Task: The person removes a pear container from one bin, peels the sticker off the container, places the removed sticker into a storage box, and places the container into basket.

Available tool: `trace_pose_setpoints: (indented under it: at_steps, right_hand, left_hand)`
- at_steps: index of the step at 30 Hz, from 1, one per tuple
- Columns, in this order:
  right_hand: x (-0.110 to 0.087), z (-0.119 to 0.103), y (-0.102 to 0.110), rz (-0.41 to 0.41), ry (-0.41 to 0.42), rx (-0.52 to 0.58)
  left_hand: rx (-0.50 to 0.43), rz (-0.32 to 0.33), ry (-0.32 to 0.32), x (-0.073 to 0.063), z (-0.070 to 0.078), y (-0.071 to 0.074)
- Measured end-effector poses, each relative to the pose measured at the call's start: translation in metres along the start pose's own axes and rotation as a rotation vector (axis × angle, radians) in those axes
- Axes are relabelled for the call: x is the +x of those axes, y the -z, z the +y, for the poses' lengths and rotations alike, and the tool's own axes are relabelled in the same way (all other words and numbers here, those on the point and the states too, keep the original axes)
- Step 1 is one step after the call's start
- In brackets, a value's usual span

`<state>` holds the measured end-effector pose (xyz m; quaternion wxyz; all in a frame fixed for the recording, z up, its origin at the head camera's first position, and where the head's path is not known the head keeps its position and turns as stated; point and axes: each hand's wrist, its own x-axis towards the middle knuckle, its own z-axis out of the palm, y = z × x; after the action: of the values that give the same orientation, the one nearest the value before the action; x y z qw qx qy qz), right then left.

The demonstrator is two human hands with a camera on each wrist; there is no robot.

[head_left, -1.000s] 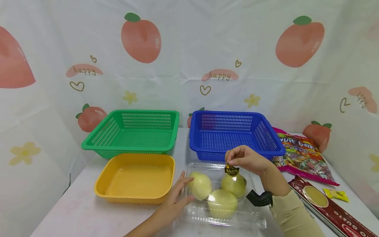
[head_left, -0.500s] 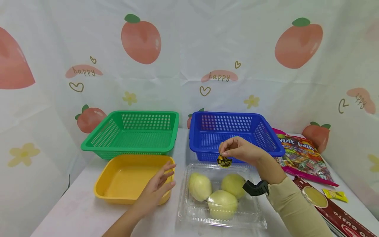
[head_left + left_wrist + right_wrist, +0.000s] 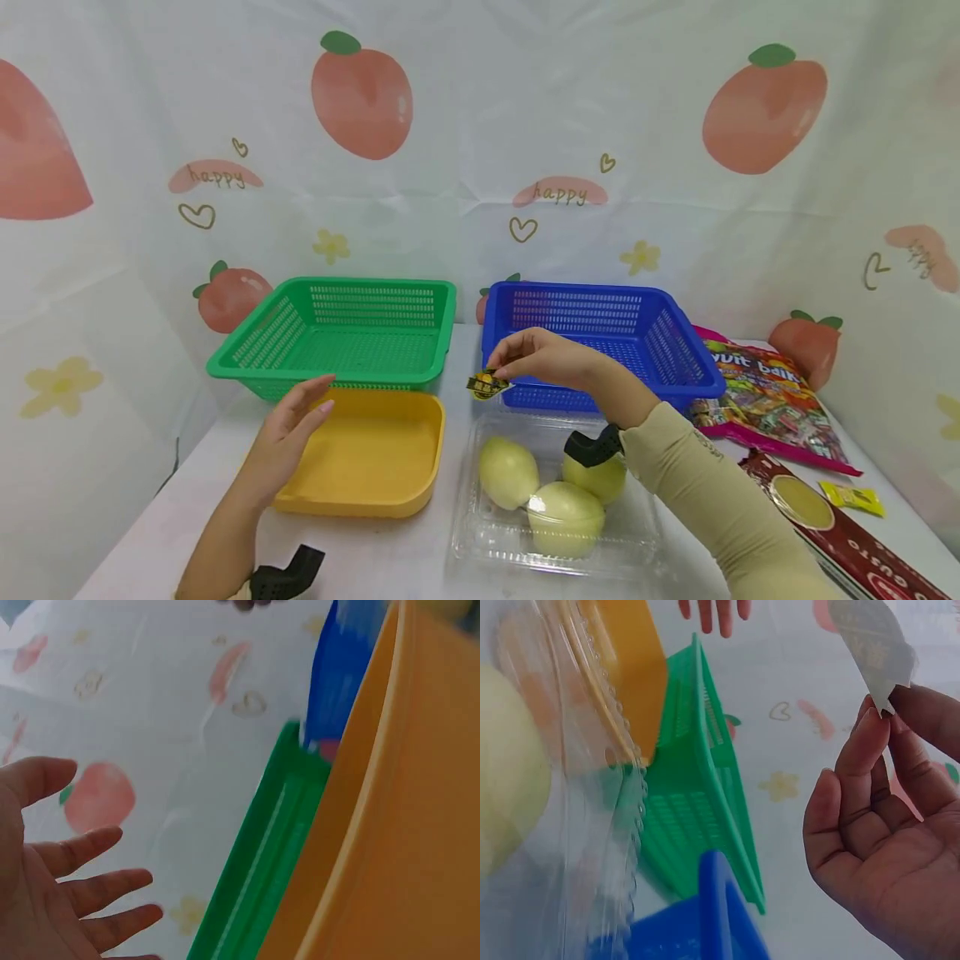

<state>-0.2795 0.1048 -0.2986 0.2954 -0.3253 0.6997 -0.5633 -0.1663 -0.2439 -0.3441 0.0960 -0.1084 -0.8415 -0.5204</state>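
My right hand (image 3: 551, 360) pinches a small black-and-gold sticker label (image 3: 486, 385) between thumb and fingertips, just in front of the blue basket's left corner. In the right wrist view the label (image 3: 874, 645) shows a pale side and a torn-looking lower tip. My left hand (image 3: 281, 442) hovers over the left side of the yellow basin (image 3: 431, 467), holding nothing. The left wrist view shows that hand's fingers (image 3: 105, 889) spread. A clear plastic clamshell box (image 3: 480, 546) with three pale yellow-green fruits (image 3: 566, 521) sits below my right forearm, which partly hides one fruit.
Behind the basin stands a green basket (image 3: 375, 287), with a blue basket (image 3: 585, 292) to its right. Along the right side lie a candy bag (image 3: 772, 400), a long dark red box (image 3: 847, 533) and a small yellow packet (image 3: 851, 497). A printed cloth hangs behind.
The sticker label has come off the right-hand fruit and moved left with my right hand. My left hand has left the clamshell box and moved left over the basin.
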Motion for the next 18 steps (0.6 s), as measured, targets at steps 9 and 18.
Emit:
trace_pose_setpoints:
  at_steps: [9, 18]
  right_hand:
    - [0.035, 0.006, -0.012, -0.019, -0.002, -0.016]
    - [0.067, 0.005, -0.024, 0.046, -0.046, -0.033]
  left_hand:
    - [0.075, 0.053, 0.133, 0.001, -0.035, 0.041]
    - [0.108, 0.046, 0.24, 0.0, -0.075, 0.054]
